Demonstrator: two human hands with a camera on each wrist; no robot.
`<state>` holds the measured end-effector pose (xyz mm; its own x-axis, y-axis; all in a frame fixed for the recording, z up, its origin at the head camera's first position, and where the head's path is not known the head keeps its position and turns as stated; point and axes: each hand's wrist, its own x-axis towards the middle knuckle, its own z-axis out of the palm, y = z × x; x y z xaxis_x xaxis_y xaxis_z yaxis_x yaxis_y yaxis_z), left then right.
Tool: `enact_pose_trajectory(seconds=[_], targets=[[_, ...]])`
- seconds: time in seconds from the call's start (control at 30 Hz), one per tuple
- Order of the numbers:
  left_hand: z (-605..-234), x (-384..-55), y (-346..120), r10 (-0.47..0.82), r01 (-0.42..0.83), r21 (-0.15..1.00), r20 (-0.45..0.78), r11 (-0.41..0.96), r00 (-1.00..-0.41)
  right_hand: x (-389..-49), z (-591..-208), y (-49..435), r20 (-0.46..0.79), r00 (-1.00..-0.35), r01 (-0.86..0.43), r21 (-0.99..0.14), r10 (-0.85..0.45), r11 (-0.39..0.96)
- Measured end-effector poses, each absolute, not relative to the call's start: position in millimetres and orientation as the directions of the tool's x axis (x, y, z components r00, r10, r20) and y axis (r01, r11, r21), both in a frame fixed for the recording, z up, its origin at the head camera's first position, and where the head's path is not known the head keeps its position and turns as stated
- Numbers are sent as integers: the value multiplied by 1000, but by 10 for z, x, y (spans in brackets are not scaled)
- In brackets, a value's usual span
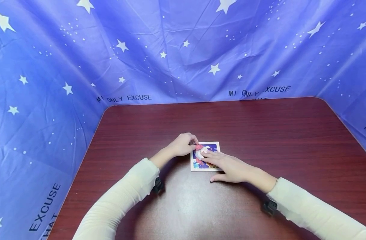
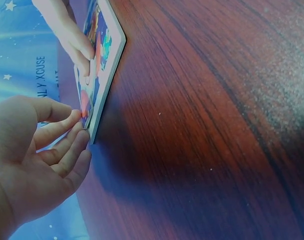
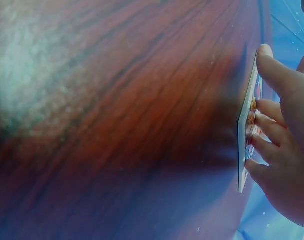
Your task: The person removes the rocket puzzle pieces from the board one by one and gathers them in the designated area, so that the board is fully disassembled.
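A small square picture puzzle (image 1: 197,164) with a white border lies flat on the brown table. Its picture shows a red and white rocket on dark blue. At its far left corner my left hand (image 1: 182,144) pinches a thin puzzle piece (image 2: 88,119), which looks slightly tilted at the board's edge. Curled fingers partly hide that piece. My right hand (image 1: 233,167) rests its fairly straight fingers across the picture's right and middle part, covering some of it. The right thumb (image 3: 266,52) is spread away, by the board's near edge.
The dark red-brown wooden table (image 1: 260,126) reaches well past the board on every side. A blue curtain (image 1: 183,66) with white stars and black lettering hangs behind and at both sides. Dark wrist cameras (image 1: 270,206) sit under the pale sleeves (image 1: 308,203).
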<state>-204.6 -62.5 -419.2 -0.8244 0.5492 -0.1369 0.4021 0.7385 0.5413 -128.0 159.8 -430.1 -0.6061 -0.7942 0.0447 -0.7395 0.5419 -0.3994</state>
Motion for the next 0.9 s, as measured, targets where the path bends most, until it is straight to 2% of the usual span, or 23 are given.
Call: enact_pose_trajectory(seconds=[0.43,0.9], targets=[[-4196,-2054,-637,551,396,564,-129,725,-825,-1271,-4282,1587,-13,-630,-696,-434,-777,572],[-4218,-2069,-650,551,393,596,-100,700,-829,-1283,-4250,1602,-28,-617,-692,-458,-787,559]])
